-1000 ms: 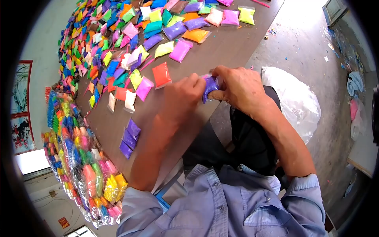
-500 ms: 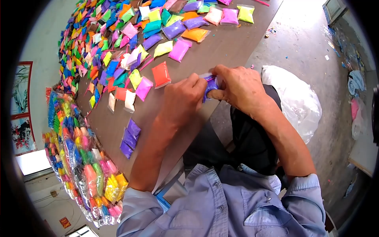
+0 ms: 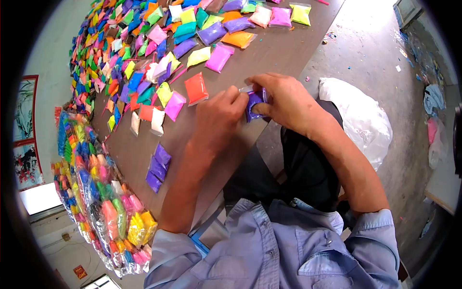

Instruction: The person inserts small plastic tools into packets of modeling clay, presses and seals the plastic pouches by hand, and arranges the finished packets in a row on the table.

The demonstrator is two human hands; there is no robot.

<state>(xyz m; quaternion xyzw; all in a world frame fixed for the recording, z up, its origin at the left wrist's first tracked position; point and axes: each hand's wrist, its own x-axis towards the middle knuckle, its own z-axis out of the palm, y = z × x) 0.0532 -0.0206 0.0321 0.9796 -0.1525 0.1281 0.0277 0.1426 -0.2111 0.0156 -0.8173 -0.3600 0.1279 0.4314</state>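
Note:
A small clear plastic packet with purple filling (image 3: 255, 105) is held above the near edge of the brown table. My right hand (image 3: 291, 102) pinches it, thumb across its front and fingers behind. My left hand (image 3: 219, 114) is closed at the packet's left edge, the fingertips pressed together against it; their exact grip is partly hidden. Left of my left forearm, a short strip of purple packets (image 3: 159, 167) lies on the table. A red packet (image 3: 196, 88) rests just beyond my left hand.
A large heap of small coloured packets (image 3: 113, 53) covers the table's (image 3: 269, 53) far left. Big clear bags of coloured packets (image 3: 106, 207) stand along the left edge. A white plastic bag (image 3: 358, 125) sits on the floor at right, beside my leg. Scraps litter the floor.
My right fingers have shifted slightly over the purple packet, and more of its front shows now. My left hand has moved slightly left. The packets on the table lie as before.

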